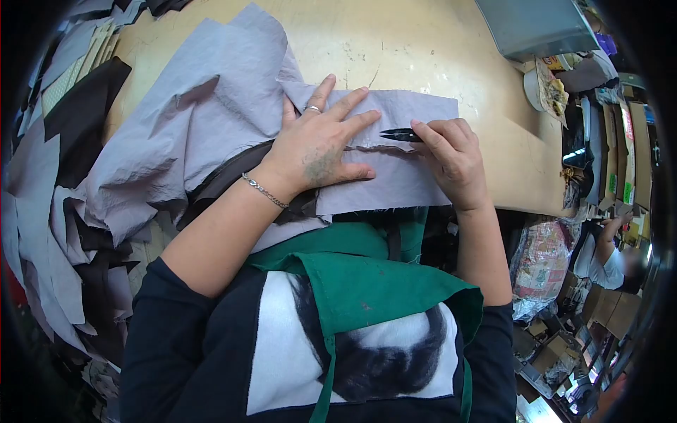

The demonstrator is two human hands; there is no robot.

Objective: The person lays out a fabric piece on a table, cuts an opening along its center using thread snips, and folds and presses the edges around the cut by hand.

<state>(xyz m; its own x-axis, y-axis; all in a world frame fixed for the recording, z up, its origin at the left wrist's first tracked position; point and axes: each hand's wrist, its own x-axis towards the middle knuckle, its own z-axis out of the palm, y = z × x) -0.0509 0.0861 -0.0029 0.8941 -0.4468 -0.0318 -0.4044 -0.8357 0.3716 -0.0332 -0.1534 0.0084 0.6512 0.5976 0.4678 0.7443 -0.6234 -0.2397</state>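
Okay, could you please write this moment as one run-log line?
left hand: spread flat on pale mauve fabric | right hand: holding black pointed tool over fabric | fabric: on table, rumpled at left

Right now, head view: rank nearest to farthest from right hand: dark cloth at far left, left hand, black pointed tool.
1. Black pointed tool, in the right hand.
2. Left hand, spread on the grey cloth.
3. Dark cloth, far left side.

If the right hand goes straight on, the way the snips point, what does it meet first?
Likely the index finger of the left hand. How high the snips sit over the cloth is unclear.
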